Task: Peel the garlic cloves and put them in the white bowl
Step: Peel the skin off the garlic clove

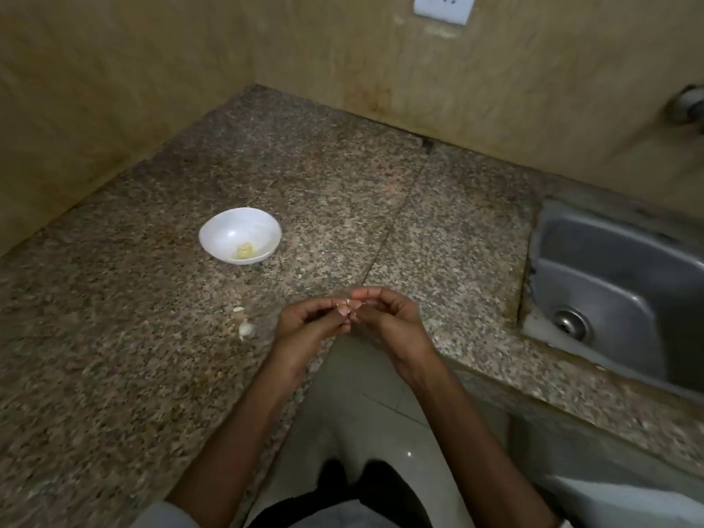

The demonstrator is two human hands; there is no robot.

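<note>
My left hand (304, 323) and my right hand (384, 318) meet over the front edge of the granite counter (343, 207). Both pinch a small garlic clove (347, 307) between their fingertips; only a pale sliver of it shows. The white bowl (228, 230) stands on the counter beyond and to the left of my hands, with peeled yellowish garlic (245, 251) at its bottom. An unpeeled clove (246, 330) lies on the counter just left of my left hand. A scrap of garlic skin (238, 310) lies right behind that clove.
A steel sink (624, 283) with a round drain is set into the counter at the right. Tiled walls close the counter at the back and left, and a white socket (444, 7) sits high on the back wall. Floor tiles show below my arms.
</note>
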